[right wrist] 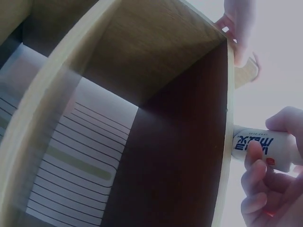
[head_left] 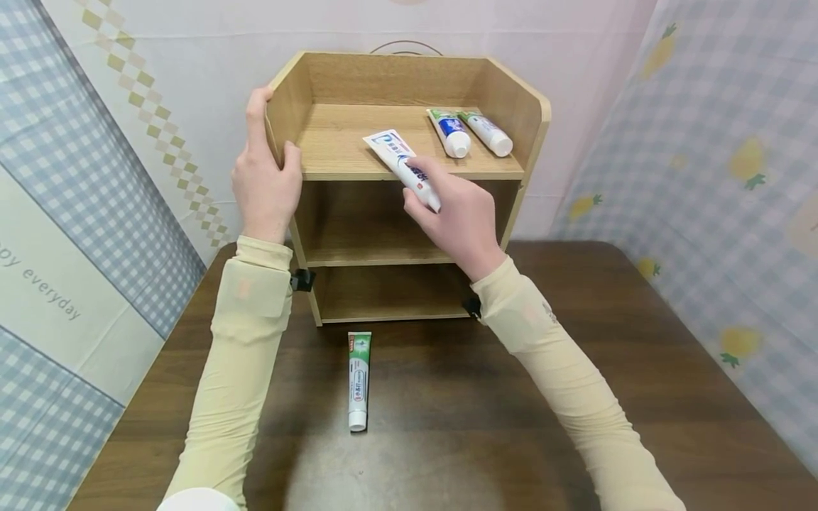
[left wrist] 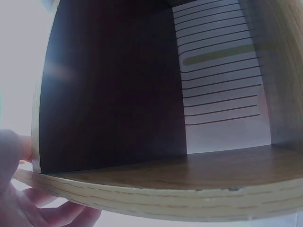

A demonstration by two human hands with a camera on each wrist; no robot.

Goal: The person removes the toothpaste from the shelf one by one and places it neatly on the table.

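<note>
A big dark brown wooden table (head_left: 575, 397) held everything. On it stood a light wooden shelf unit with three levels (head_left: 409, 184), close to the back wall.

The left hand (head_left: 265, 177) gripped the shelf's left side wall, with the fingers curled over the edge and the thumb on the inside. From the left wrist camera, the fingers (left wrist: 14, 156) showed wrapped round the board's edge.

The right hand (head_left: 456, 213) pinched a white toothpaste tube with blue letters (head_left: 402, 165) near its cap end. The fingers (right wrist: 258, 172) were curled round it. The tube lay slanted on the top level, with its flat end on the wood and its cap end sticking out past the front edge.

Two more white toothpaste tubes with green and blue ends (head_left: 469, 133) lay side by side on the right of the top level.

A white and green toothpaste tube (head_left: 359, 380) lay on the table in front of the shelf, between the two sleeves.
</note>
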